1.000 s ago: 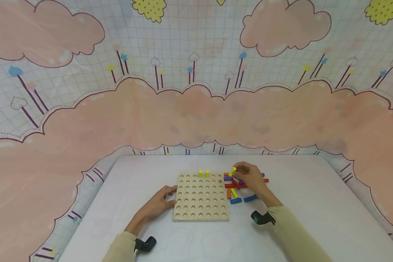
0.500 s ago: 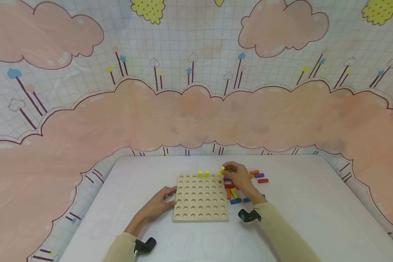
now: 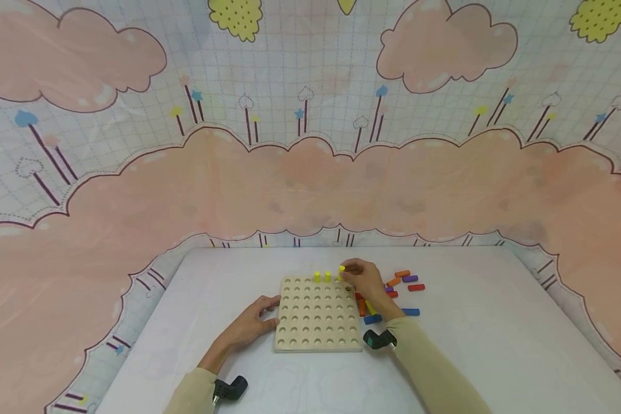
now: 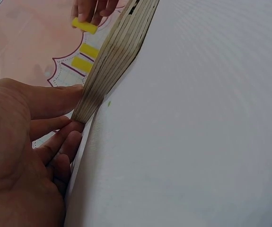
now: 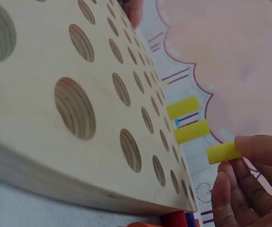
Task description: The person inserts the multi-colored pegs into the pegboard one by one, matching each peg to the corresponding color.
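Observation:
A square wooden pegboard [image 3: 310,321] with rows of round holes lies on the table. Two yellow pegs [image 3: 322,276] stand upright side by side in its back row. My right hand [image 3: 363,279] pinches another yellow peg [image 5: 223,152] between thumb and fingertips; in the right wrist view this peg is apart from the board, right of the standing pair. At the board's left side, my left hand [image 3: 250,317] rests thumb and fingertips against the edge, also seen in the left wrist view, where the pegboard's layered side [image 4: 114,54] faces the camera.
Several loose pegs lie right of the board, partly behind my right forearm: a red peg [image 3: 416,287], a purple peg [image 3: 410,279], an orange peg [image 3: 402,273] and a blue peg [image 3: 372,319] among them. A patterned cloth [image 3: 310,190] hangs behind the table.
My right hand has moved left with the yellow peg, from above the loose pegs to the board's back row. My left hand and the board have stayed in place.

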{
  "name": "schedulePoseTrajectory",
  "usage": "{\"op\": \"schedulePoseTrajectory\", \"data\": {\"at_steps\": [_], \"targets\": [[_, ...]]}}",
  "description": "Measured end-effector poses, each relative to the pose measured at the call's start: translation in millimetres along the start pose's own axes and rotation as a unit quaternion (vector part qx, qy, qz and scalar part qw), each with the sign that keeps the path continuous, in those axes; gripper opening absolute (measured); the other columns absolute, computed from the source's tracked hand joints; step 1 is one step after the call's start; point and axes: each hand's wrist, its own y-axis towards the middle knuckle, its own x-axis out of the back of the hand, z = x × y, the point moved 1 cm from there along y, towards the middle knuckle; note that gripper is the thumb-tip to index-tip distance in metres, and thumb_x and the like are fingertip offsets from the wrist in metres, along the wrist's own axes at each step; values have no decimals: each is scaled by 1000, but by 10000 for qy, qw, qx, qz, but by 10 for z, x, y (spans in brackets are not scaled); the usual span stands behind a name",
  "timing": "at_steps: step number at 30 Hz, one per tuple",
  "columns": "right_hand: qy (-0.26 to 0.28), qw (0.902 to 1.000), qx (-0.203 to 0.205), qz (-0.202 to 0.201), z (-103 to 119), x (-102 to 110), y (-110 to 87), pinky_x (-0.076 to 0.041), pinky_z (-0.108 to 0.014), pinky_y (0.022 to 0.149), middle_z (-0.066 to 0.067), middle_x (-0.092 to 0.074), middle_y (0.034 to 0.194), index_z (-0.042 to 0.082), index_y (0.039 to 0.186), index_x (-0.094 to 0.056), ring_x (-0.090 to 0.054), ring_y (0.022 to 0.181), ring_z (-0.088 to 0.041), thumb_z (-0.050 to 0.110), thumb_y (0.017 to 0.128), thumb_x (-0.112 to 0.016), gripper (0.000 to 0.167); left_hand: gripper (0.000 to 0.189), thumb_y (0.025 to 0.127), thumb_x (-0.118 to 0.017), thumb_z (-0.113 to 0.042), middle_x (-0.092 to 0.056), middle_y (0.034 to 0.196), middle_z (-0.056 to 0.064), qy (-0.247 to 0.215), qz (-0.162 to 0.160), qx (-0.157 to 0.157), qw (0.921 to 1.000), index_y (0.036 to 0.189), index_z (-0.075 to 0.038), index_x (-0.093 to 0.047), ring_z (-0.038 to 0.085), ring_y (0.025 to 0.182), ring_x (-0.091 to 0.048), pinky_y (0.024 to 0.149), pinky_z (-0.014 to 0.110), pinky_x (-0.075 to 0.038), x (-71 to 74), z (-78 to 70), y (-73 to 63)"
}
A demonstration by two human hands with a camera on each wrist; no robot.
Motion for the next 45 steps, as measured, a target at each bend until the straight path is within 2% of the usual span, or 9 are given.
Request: {"op": "schedulePoseTrajectory", "data": {"at_steps": [4, 11, 19, 29, 36, 45], "targets": [[-168, 9998, 109, -78, -25, -48, 26, -59, -35, 86, -9, -72, 105, 9, 107, -72, -66, 94, -21, 11, 87, -71, 20, 56, 89, -68, -12, -58, 125, 3, -43, -3, 45, 10000, 142, -8, -51, 25, 123, -49, 115, 56, -32, -16, -5, -11], [-212, 9996, 139, -120, -54, -88, 58, -59, -30, 75, -11, -73, 101, 9, 104, -74, -67, 88, -20, 9, 85, -72, 18, 56, 90, -68, -14, -58, 124, 4, 110, 41, -102, 9999, 142, -6, -51, 27, 120, -50, 111, 58, -34, -26, -2, -28], [-308, 9993, 170, -138, -113, -121, 104, -57, -27, 68, -11, -74, 101, 8, 103, -74, -67, 86, -18, 8, 85, -73, 18, 56, 90, -68, -14, -58, 124, 1, 55, 18, 11, 10000, 143, -9, -51, 24, 122, -49, 113, 56, -33, -31, 3, -22], [-423, 9991, 54, -47, -104, -115, 104, -59, -30, 72, -9, -74, 102, 9, 103, -74, -67, 88, -19, 10, 85, -73, 19, 56, 89, -69, -12, -58, 123, 2, -1, 32, -15, 10000, 142, -8, -51, 24, 122, -49, 113, 57, -32, -19, 1, -28], [-464, 9989, 113, 1, -92, -114, 115, -59, -30, 74, -9, -74, 102, 10, 103, -74, -67, 89, -19, 10, 85, -73, 18, 56, 90, -68, -13, -58, 123, 3, 60, -15, -113, 9999, 142, -8, -51, 25, 121, -50, 112, 57, -34, -10, -8, -20], [-483, 9988, 65, 9, -99, -130, 132, -59, -31, 78, -9, -74, 102, 9, 103, -74, -67, 87, -18, 6, 84, -73, 19, 56, 89, -69, -14, -58, 122, 3, 107, -22, -51, 9999, 142, -8, -52, 25, 120, -50, 112, 58, -34, -8, -17, -24]]}}
